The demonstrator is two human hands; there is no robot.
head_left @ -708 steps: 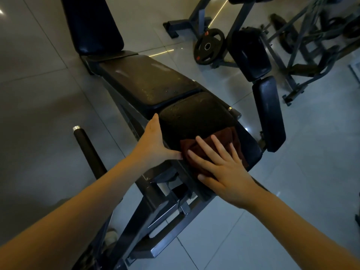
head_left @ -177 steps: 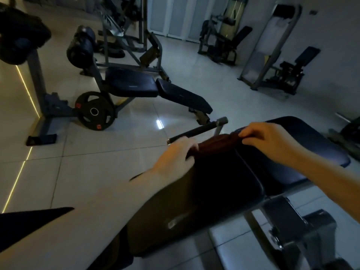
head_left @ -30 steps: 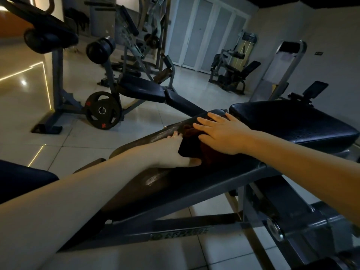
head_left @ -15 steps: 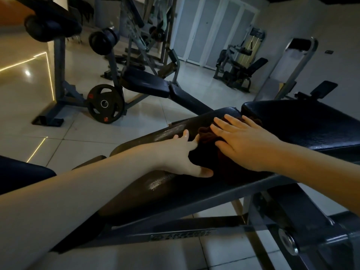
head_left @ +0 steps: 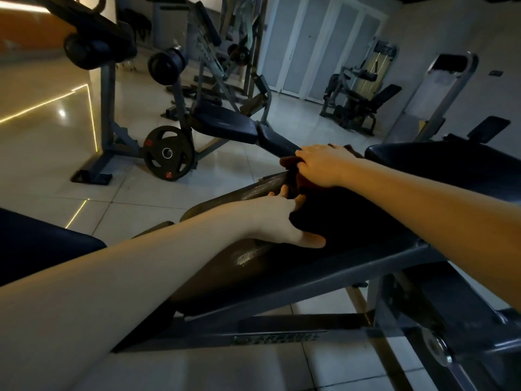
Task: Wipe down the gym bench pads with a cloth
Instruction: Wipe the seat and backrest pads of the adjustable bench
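At the far edge of the inclined bench pad (head_left: 253,258), the dark red cloth (head_left: 290,166) lies bunched under the right hand (head_left: 324,165), whose fingers curl over it. The left hand (head_left: 279,218) rests flat on the pad just beside the cloth, thumb spread wide. A weight plate (head_left: 168,152) stands beyond on the tiled floor (head_left: 225,176).

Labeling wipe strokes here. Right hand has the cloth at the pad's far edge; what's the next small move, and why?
Probably draw the cloth back across the pad toward its near edge. The right hand grips the cloth bunched over the far edge, the left hand lies flat beside it, and the nearer surface looks speckled.
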